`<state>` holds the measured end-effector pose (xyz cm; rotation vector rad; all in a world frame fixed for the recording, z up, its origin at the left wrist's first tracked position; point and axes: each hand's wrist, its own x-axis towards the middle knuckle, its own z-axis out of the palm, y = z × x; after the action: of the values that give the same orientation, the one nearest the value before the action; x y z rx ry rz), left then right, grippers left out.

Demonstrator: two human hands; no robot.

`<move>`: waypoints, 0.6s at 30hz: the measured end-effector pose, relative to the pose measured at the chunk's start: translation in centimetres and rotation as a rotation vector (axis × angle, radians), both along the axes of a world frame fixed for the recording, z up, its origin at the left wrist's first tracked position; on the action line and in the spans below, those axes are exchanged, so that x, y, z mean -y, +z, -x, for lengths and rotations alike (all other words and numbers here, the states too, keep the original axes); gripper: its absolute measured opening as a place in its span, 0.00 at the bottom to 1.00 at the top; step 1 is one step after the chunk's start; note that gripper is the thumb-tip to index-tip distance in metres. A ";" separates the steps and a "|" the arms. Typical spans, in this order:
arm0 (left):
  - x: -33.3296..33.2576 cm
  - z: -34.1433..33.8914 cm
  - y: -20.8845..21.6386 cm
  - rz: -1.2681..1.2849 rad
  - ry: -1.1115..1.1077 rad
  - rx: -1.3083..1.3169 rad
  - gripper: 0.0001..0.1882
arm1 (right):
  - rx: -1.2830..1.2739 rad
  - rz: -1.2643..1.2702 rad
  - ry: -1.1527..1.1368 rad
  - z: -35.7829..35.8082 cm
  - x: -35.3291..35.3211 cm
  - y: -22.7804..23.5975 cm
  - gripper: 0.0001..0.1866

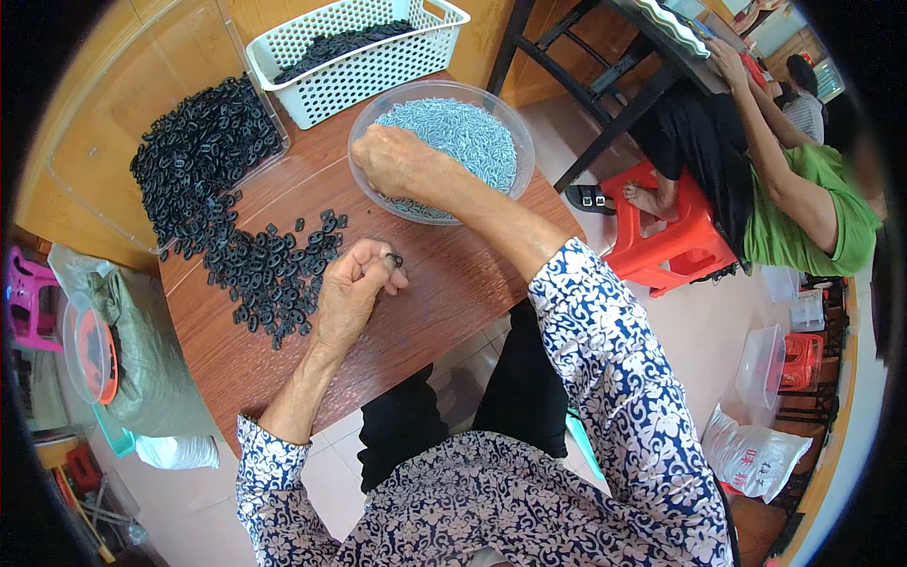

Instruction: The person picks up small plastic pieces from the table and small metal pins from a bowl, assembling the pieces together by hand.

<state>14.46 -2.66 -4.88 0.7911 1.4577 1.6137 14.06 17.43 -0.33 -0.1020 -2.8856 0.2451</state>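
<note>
My left hand (357,285) is closed over the wooden table, pinching a small black plastic piece (394,259) between thumb and forefinger. My right hand (397,163) is curled, its fingers turned down at the left side of a clear round bowl (526,142). Whatever those fingertips hold is hidden. Small silvery-blue screws (463,132) fill the bowl. Just left of my left hand spreads a loose pile of black oval pieces with holes (274,274). It joins a larger heap of the same pieces (203,142) in a clear plastic tray (274,104).
A white perforated basket (368,90) of black pieces stands behind the bowl. At right, a person in a green shirt (803,213) sits on a red stool (652,231) by a dark table. A green sack (151,350) stands on the left, a white bag (751,454) at lower right.
</note>
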 end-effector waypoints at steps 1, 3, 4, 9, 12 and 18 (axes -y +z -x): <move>0.1 0.0 0.0 0.001 0.005 -0.001 0.05 | 0.006 0.015 -0.004 0.1 0.0 0.0 0.06; -0.2 -0.2 -0.1 -0.007 -0.003 -0.010 0.06 | -0.028 0.034 0.024 0.6 -1.7 -1.4 0.06; -0.5 -0.3 0.0 -0.010 -0.011 -0.010 0.06 | -0.065 0.054 0.055 0.6 -2.7 -2.2 0.06; -0.1 0.0 -0.3 -0.035 0.008 0.096 0.06 | -0.149 0.420 0.029 -2.7 -1.1 1.3 0.09; 0.2 0.2 -0.7 -0.074 0.029 0.120 0.06 | -0.228 0.751 0.014 -6.8 1.8 2.6 0.07; -0.1 0.3 -0.6 -0.037 -0.022 0.083 0.06 | -0.179 1.222 -0.105 -15.0 6.3 -2.2 0.05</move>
<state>14.18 -2.61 -5.47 0.7492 1.3604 1.6416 29.08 11.18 -2.55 -0.3970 -2.1206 1.7973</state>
